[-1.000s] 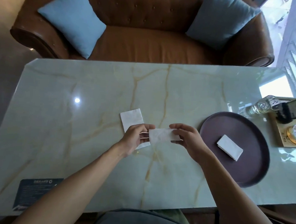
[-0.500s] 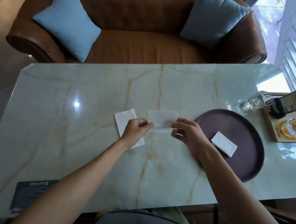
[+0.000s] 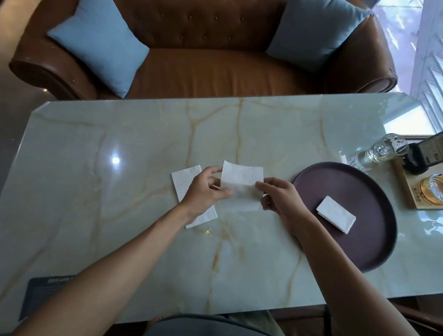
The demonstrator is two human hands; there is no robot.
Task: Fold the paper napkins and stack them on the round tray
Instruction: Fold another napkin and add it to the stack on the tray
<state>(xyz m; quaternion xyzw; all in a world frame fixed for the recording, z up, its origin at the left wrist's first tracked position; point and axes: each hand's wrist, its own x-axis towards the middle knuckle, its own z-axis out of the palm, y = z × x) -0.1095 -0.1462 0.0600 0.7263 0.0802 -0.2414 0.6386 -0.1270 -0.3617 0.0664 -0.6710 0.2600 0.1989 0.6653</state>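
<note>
A white paper napkin [image 3: 241,183] hangs spread out just above the marble table [image 3: 136,214] at its middle. My left hand [image 3: 205,190] pinches its left edge between thumb and fingers, and my right hand [image 3: 280,200] pinches its right side. Under my left hand lies another flat white napkin [image 3: 185,180], partly hidden by my wrist. To the right sits the round dark purple tray [image 3: 360,242], and a folded napkin [image 3: 336,217] rests on it.
Beyond the tray stand a clear glass bottle [image 3: 380,153] and a wooden board [image 3: 416,191] with a glass ashtray and a dark card stand. A brown leather sofa [image 3: 207,72] with two blue cushions faces the far edge. A dark sticker [image 3: 44,292] marks the near left corner.
The napkin between my hands has opened out from a narrow strip into a wider sheet. Both hands stayed at the table's middle, and the camera tilted slightly.
</note>
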